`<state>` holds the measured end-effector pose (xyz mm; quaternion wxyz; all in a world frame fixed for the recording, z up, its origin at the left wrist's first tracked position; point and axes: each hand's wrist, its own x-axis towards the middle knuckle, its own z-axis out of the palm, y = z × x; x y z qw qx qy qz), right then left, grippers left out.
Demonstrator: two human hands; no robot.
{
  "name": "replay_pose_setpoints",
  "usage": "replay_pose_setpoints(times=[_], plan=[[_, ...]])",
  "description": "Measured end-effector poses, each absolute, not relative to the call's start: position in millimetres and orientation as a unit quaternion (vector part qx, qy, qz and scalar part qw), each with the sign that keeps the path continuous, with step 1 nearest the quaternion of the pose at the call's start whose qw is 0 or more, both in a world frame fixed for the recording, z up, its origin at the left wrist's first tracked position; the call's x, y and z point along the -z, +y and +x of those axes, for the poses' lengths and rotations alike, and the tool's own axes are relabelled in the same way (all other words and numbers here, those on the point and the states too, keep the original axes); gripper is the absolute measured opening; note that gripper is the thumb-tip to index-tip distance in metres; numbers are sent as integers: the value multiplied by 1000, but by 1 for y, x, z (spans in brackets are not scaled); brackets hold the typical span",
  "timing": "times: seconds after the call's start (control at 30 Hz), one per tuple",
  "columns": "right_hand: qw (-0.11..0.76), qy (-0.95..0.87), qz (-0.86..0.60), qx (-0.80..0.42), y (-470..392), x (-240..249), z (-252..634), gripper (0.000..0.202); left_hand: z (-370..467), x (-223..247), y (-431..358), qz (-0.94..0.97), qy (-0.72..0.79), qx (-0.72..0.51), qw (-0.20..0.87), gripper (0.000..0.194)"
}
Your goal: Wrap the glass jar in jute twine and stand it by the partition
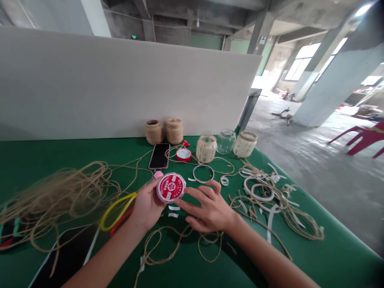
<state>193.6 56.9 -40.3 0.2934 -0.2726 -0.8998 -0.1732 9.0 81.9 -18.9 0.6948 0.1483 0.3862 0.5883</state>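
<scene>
A round red and white tape roll is held in my left hand, its printed face turned up toward me. My right hand is just to the right of the roll, fingers spread, with the fingertips at its edge; nothing is gripped in it. Below the roll, short white strips lie on the green table. Scissors with yellow and red handles lie partly behind my left hand and forearm. A loop of twine curls beneath both hands.
Loose twine is heaped at the left, beside a dark tablet. Behind stand twine-wrapped jars, a clear jar, a phone and a red tape roll. White rings and twine lie at the right.
</scene>
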Motion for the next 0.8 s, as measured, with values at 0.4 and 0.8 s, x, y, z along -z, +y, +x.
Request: replay_pose_setpoints(times=[0.4, 0.8], plan=[[294, -890, -314, 150, 60, 37, 200, 40, 6, 20, 82, 154, 407, -583, 685, 16], [348, -867, -319, 161, 62, 42, 202, 38, 7, 17, 81, 154, 416, -579, 684, 16]])
